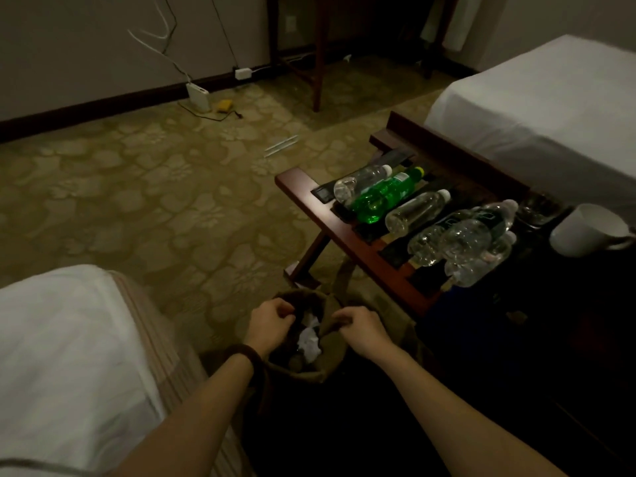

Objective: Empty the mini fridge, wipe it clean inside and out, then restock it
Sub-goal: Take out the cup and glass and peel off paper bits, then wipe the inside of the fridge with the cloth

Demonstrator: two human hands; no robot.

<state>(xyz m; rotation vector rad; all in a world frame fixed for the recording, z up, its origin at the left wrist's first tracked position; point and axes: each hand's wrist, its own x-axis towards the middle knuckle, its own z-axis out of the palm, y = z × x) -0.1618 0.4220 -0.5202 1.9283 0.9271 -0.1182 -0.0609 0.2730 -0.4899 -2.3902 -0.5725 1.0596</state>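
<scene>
Hotel bedroom: white beds [537, 108], luggage rack [344, 232], carpet [137, 187].

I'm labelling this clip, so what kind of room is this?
Likely a hotel room: two white-sheeted beds, a wooden luggage rack with bottles lying on it, and patterned carpet.

We see two bare forearms with no sleeves. Behind the fingers of the left hand [270, 325], a dark band [245, 356] circles the wrist; the right hand [361, 330] wears nothing.
</scene>
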